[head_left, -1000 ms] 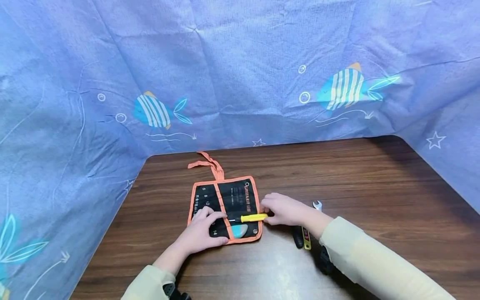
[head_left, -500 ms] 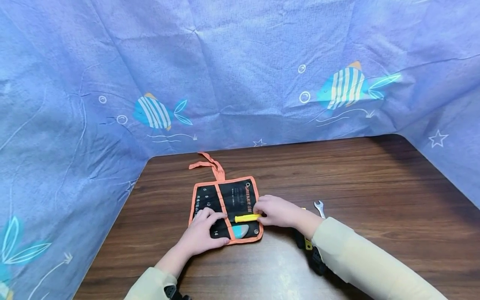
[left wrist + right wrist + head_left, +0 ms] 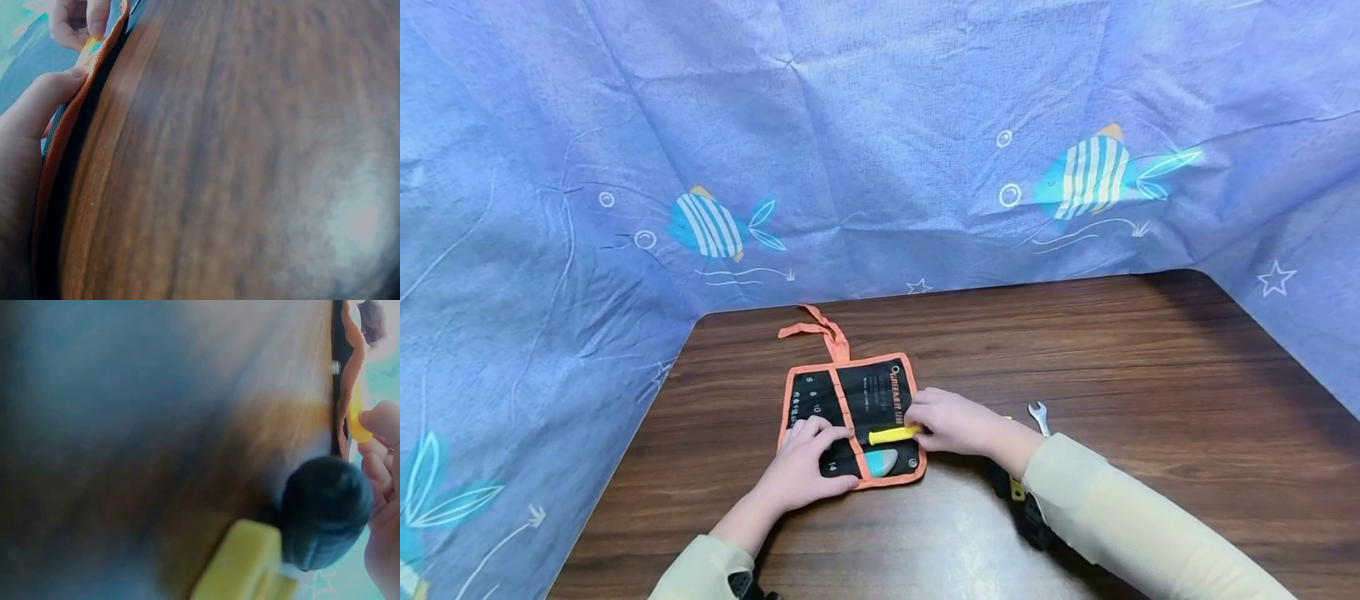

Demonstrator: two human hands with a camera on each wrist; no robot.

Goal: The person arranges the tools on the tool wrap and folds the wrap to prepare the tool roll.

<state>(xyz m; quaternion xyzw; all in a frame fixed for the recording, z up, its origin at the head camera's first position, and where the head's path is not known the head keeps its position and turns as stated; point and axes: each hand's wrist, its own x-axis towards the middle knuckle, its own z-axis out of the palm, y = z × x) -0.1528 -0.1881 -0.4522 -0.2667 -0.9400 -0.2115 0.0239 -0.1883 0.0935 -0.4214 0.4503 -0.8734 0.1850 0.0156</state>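
Observation:
A black tool pouch (image 3: 874, 392) with orange edging lies spread on the table, numbers printed along its pockets. My right hand (image 3: 951, 422) pinches a screwdriver by its yellow handle (image 3: 891, 435); its shaft end is inside a pocket, past the orange strip. In the right wrist view, thumb and fingers meet at the end of the yellow handle (image 3: 358, 419). My left hand (image 3: 808, 462) rests on the pouch's left part, index fingertip at the orange strip, thumb (image 3: 59, 84) along the near edge. A teal-and-grey rounded handle (image 3: 881, 462) sticks out of the neighbouring pocket.
An open-ended wrench (image 3: 1039, 416) lies right of the pouch, partly under my right forearm. Beside it are a black handle (image 3: 325, 512) and a yellow tool (image 3: 240, 562). Orange ties (image 3: 829, 332) stretch toward the back. A blue fish-print cloth (image 3: 880, 167) hangs behind the wooden table.
My right hand has moved left, sliding the screwdriver deeper into the pocket, so its metal shaft no longer shows. Over the last half second it barely moves. The left hand keeps its place.

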